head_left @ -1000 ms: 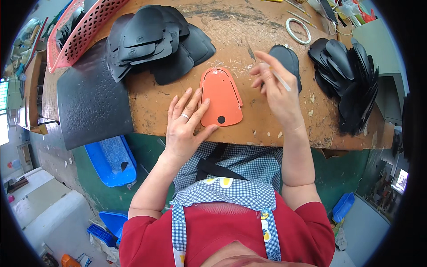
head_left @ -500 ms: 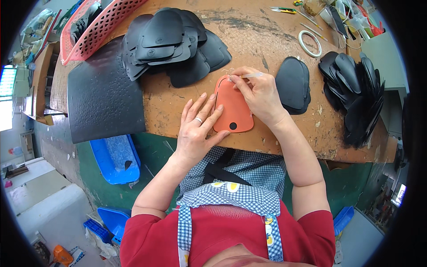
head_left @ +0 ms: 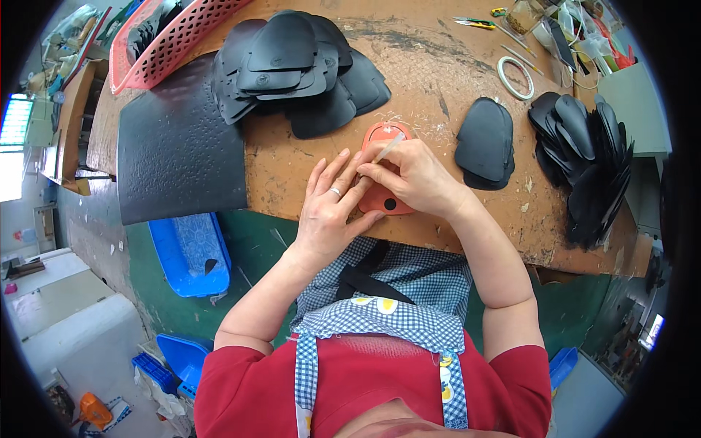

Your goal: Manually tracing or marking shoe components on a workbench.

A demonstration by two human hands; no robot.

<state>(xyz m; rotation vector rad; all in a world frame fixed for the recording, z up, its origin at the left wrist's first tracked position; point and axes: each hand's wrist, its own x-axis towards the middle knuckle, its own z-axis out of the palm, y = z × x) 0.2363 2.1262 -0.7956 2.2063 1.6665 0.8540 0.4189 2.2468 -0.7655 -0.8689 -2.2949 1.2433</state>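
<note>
An orange-red, round-topped template (head_left: pixel 377 197) with a curved slot and a black dot lies on the wooden table close to its front edge. My left hand (head_left: pixel 328 204), a ring on one finger, rests on its left side with fingers stretched out and holds it down. Pinched in my right hand (head_left: pixel 416 179) is a thin, whitish pen-like stick (head_left: pixel 390 148). Its lower end meets the template's left edge by my left fingertips; the exact tip is hidden. Both hands cover much of the template's middle. Whether a black piece lies beneath it, I cannot tell.
Black shaped pieces form a heap (head_left: pixel 292 69) at the back left, a small stack (head_left: pixel 485 142) at right and a fanned pile (head_left: pixel 584 160) farther right. A black sheet (head_left: pixel 179 153) overhangs the front edge. Behind are a pink basket (head_left: pixel 171 44), white ring (head_left: pixel 515 77) and cutter (head_left: pixel 475 23).
My right hand has moved down from the template's top to its left edge with the stick, now beside my left fingers. My left hand stays pressed on the template. The view has shifted slightly.
</note>
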